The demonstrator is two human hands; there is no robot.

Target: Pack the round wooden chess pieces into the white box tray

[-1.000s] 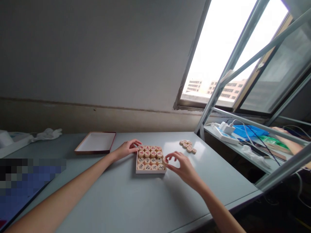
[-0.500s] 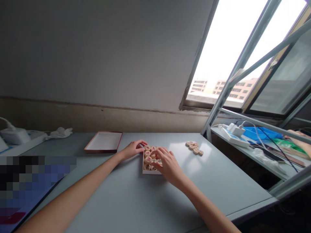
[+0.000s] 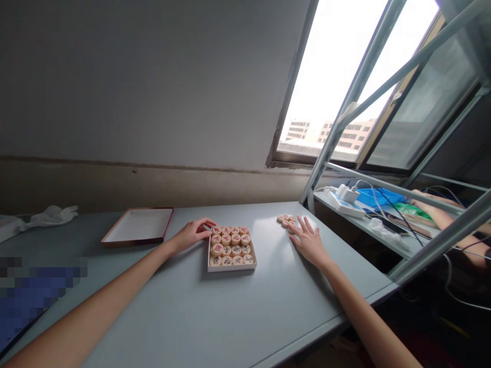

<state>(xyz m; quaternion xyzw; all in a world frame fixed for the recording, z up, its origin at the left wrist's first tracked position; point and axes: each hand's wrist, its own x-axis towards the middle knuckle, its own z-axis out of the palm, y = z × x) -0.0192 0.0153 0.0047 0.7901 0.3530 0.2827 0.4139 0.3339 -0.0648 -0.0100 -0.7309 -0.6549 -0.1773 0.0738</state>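
A shallow white box (image 3: 232, 267) stands on the desk, filled with rows of round wooden Chinese chess pieces (image 3: 226, 239) marked in red and black characters. My left hand (image 3: 192, 235) grips the box at its far left corner, with thumb and fingers bent around the edge. Off to the right, my right hand (image 3: 309, 243) is open, its fingers spread. Its fingertips reach the near side of a small cluster of loose chess pieces (image 3: 284, 220); part of that cluster is hidden behind the fingers.
The box lid (image 3: 138, 225) lies inside-up at the back left. A white glove-like bundle (image 3: 53, 215) rests at far left, near a pixelated patch. Beyond the metal frame (image 3: 326, 148), a shelf holds a power strip (image 3: 343, 202) and a blue tray (image 3: 379, 198). Another person's arm (image 3: 441, 212) shows there.
My right hand has left the box and moved right to the loose pieces, its fingers spreading. My left hand stays at the box corner. The view has swung slightly right.
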